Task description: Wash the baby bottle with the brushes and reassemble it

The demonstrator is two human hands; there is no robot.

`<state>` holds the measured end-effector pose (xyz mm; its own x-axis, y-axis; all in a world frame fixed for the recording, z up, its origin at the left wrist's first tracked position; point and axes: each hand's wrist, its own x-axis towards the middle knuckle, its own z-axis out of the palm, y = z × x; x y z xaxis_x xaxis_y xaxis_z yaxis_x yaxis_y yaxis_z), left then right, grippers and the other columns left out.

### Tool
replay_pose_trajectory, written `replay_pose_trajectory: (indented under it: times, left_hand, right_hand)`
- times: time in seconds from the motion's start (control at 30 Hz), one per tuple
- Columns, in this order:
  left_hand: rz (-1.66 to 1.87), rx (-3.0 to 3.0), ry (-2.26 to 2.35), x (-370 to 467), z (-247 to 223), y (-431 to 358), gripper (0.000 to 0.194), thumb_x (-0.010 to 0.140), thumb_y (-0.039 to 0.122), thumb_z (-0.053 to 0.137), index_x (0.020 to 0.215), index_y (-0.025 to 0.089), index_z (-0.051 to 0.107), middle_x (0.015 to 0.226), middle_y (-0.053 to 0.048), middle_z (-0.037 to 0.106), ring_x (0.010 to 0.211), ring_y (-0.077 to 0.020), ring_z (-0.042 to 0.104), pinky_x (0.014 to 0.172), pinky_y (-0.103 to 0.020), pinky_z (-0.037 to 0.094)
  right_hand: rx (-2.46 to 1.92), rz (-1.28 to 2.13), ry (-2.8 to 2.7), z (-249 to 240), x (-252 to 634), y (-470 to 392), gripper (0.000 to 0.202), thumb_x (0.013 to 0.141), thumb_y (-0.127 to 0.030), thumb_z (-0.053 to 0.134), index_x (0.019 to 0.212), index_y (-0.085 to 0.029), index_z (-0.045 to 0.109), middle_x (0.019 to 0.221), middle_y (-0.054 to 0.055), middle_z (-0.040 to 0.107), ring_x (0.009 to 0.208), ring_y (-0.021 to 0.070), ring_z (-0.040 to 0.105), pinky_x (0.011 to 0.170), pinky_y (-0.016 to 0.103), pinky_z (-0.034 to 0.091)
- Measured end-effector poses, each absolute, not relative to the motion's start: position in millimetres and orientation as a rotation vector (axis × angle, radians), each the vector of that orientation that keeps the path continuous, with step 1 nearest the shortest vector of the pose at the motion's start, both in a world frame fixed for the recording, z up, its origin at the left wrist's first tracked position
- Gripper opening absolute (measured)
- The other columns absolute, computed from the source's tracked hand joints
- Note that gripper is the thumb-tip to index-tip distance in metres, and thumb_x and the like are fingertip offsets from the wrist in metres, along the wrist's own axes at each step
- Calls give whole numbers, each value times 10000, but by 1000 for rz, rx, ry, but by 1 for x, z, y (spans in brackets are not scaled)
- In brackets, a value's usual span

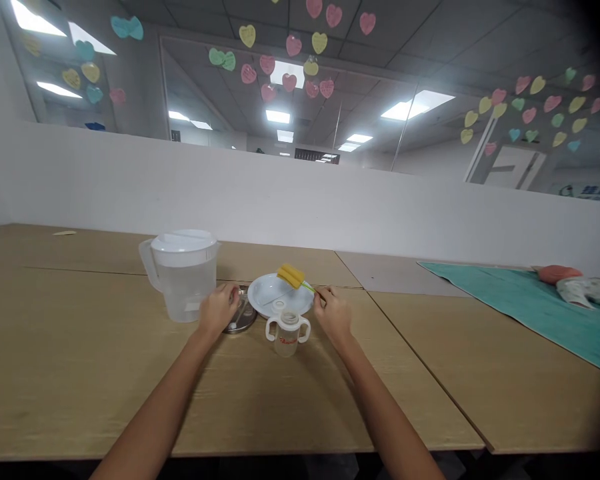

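Note:
My right hand is closed around the thin green handle of a sponge brush, its yellow head held over a white bowl. My left hand is at the rim of a round metal tray, fingers curled together; whatever they may hold is hidden. Small items lie on the tray, too small to name. Between my hands, in front of the bowl, a clear baby bottle with two white handles and red print stands upright, its top uncovered. A small white ring-shaped part shows in the bowl behind it.
A translucent lidded pitcher stands close to my left hand. On the right a green cloth carries a red item and a patterned fabric piece. A white wall rises behind the wooden table.

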<state>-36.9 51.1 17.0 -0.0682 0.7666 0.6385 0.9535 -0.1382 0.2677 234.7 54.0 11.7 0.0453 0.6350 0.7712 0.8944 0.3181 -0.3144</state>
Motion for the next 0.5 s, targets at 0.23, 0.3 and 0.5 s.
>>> replay_pose_trajectory:
  times: [0.23,0.3,0.5]
  left_hand:
    - [-645,-2021,-2035,-42,5,57,295,785,227,425,1037,218,577,910,-58,667,792,-218,615,640,-274,424]
    - [-733,-2002,-1975,-41,5,58,352,751,210,452,1087,208,555,932,-75,653,822,-237,606,681,-302,441]
    - [-1367,-2181,-1502,-20,20,64,422,724,95,385,1105,188,541,1016,-71,578,872,-183,574,787,-301,468]
  right_hand:
    - [-1421,-327,-1688,13,234,52,234,844,-229,450,914,-216,673,834,18,611,626,98,526,536,225,251]
    - [-1416,-331,-1684,13,234,52,230,842,-226,454,913,-215,673,831,22,612,615,98,521,531,225,249]
    - [-1375,-353,-1658,13,234,53,231,838,-213,455,917,-211,673,823,27,615,619,101,530,531,222,263]
